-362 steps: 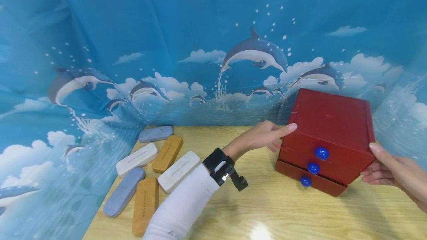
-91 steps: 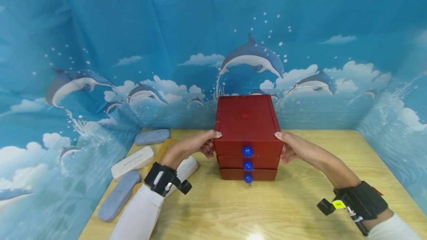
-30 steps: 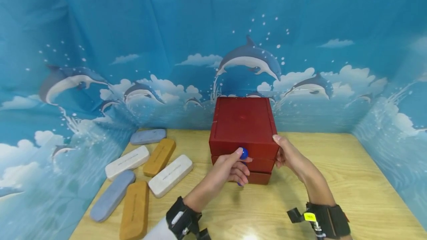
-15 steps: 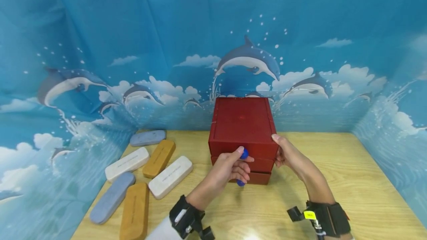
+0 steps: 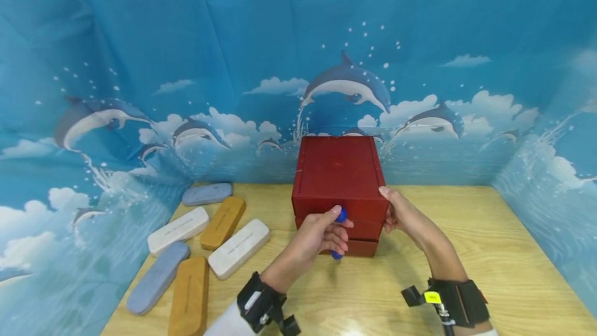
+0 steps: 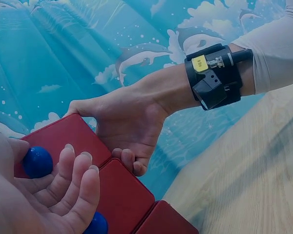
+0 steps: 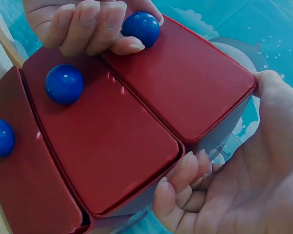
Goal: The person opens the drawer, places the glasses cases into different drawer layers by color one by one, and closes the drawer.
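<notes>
A dark red three-drawer box (image 5: pixel 338 165) stands in the middle of the table in the head view, its front facing me. Between thumb and index finger my left hand (image 5: pixel 314 237) pinches the top drawer's blue round knob (image 7: pixel 141 29); its other fingers curl loosely below. My right hand (image 5: pixel 406 214) grips the box's right side, thumb on the top front corner and fingers bent against the side. The right wrist view shows the middle knob (image 7: pixel 64 84) and bottom knob (image 7: pixel 1 138) untouched. The drawer fronts sit nearly level, with narrow gaps between them.
On the table's left lie several long rounded cases: blue ones (image 5: pixel 158 278), white ones (image 5: pixel 239 249) and orange ones (image 5: pixel 188 294). A dolphin-printed blue backdrop (image 5: pixel 233 56) rises behind the wooden table (image 5: pixel 466 242), close behind the box.
The box has come from the right to the middle and now faces forward. My left hand has moved from its left side to the top knob. Almost nothing moved in the last second.
</notes>
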Demonstrator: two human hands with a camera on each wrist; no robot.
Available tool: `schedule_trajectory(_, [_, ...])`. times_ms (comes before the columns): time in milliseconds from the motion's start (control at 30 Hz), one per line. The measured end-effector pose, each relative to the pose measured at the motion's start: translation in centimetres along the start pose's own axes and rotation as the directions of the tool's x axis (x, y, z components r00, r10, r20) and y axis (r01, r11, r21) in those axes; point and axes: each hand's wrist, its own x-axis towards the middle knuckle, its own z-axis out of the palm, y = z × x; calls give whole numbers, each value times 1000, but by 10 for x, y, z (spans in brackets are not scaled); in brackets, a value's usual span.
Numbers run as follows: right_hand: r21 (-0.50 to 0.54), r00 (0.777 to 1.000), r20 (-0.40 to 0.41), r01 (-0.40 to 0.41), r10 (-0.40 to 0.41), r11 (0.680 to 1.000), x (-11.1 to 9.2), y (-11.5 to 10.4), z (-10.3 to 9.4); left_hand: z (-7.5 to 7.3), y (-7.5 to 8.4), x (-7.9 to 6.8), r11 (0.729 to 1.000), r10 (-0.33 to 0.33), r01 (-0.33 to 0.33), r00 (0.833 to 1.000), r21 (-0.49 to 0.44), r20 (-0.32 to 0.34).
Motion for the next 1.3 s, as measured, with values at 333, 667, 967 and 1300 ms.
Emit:
schedule_trajectory(333, [11, 1000, 17, 19, -19, 1000, 0, 0, 0, 0, -2, -6, 1000, 7, -7, 1000, 9, 11])
schedule_trajectory(667, [-3, 999, 21, 25, -25, 1000, 0, 0, 1, 0, -1, -17, 999, -14, 13, 1000, 43, 24])
schedule_trajectory(967, [-5, 996, 45, 77, -77, 997, 0, 1, -1, 1, -2, -25, 998, -26, 24, 999, 52, 41])
schedule_trajectory(1300, [-1, 995, 49, 87, -87, 996, -2, 4, 0, 1, -4, -34, 997, -27, 20, 995, 75, 93])
